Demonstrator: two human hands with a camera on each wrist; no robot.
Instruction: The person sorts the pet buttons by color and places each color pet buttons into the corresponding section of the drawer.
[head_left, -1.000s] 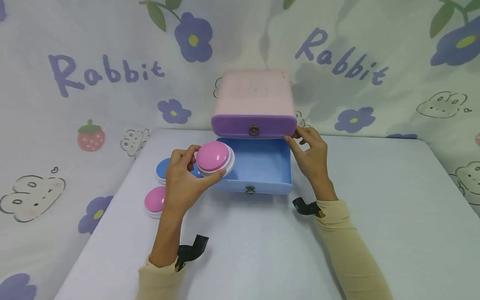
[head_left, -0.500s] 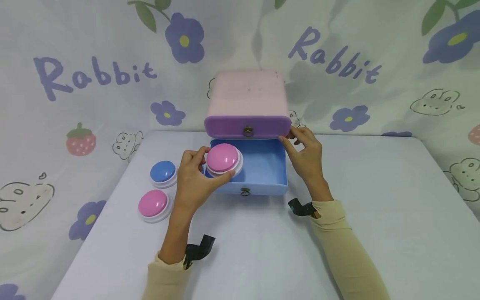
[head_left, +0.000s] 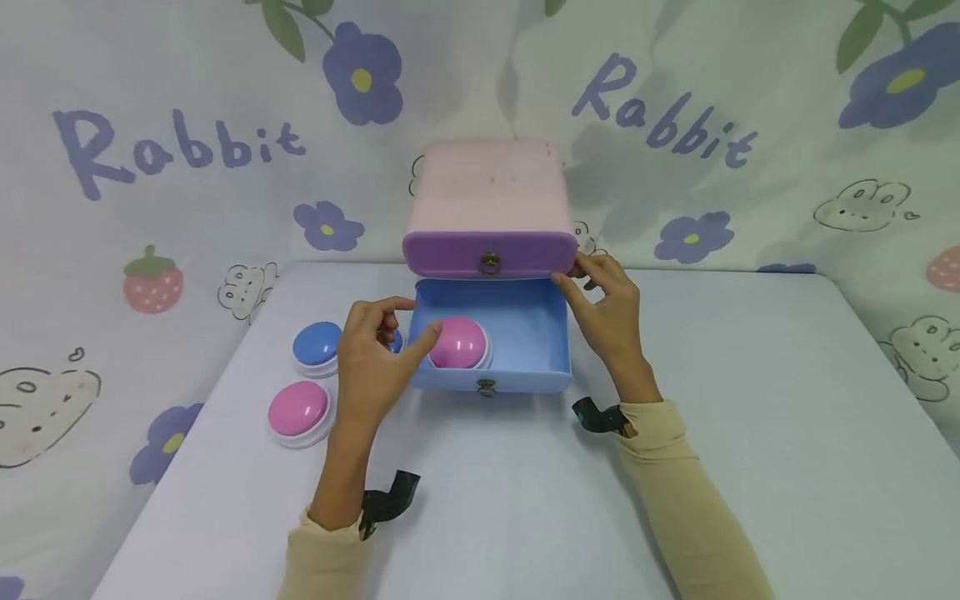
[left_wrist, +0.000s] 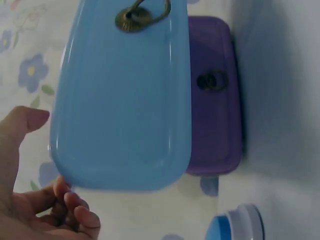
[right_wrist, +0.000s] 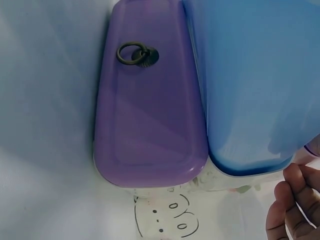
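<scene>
A small chest of drawers (head_left: 491, 187) with a pink body and purple upper drawer front (head_left: 450, 254) stands at the back of the table. Its light-blue lower drawer (head_left: 528, 381) is pulled out. Inside, at the left, sits a pink dome-topped button (head_left: 461, 342) with a white base. Over the drawer's left edge is my left hand (head_left: 375, 358), thumb and forefinger spread, the thumb just in front of the button and nothing gripped. My right hand (head_left: 606, 308) holds the chest's lower right corner between thumb and fingers, beside the open drawer; exact contact is partly hidden.
Left of the chest, a blue dome button (head_left: 317, 345) and another pink dome button (head_left: 297, 410) stand on the white table (head_left: 517, 508). A further blue dome button (head_left: 396, 340) is mostly hidden behind my left hand. A patterned cloth (head_left: 225, 67) hangs behind.
My left hand has carried the pink button right, lowered it into the blue drawer and let go, then drawn back slightly left. My right hand stays at the chest's corner.
</scene>
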